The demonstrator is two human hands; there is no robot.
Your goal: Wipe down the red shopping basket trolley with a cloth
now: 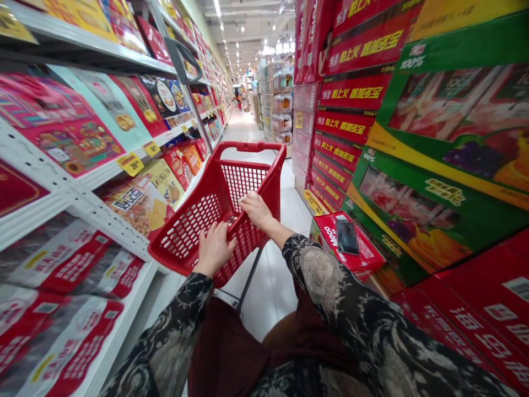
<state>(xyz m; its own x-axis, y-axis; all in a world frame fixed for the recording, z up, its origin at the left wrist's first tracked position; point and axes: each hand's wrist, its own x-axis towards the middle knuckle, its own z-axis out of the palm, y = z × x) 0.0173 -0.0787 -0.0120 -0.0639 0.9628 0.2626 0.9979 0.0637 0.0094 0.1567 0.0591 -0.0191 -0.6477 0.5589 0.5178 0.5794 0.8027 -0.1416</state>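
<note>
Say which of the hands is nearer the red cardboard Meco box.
Right. The right hand is left of the Meco box, at the near side of the red plastic shopping cart; the left hand is farther left.

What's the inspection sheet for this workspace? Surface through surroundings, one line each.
Surface: pale tiled floor.
Things at hand: red shopping cart with perforated sides, in front of the person.
Clutter: dark phone-like object on a red box, right.
Hands: left hand and right hand at the cart's near side; exact grip unclear.
Cables: nothing seen.
Surroundings: stocked shelves left, stacked cartons right.
</note>
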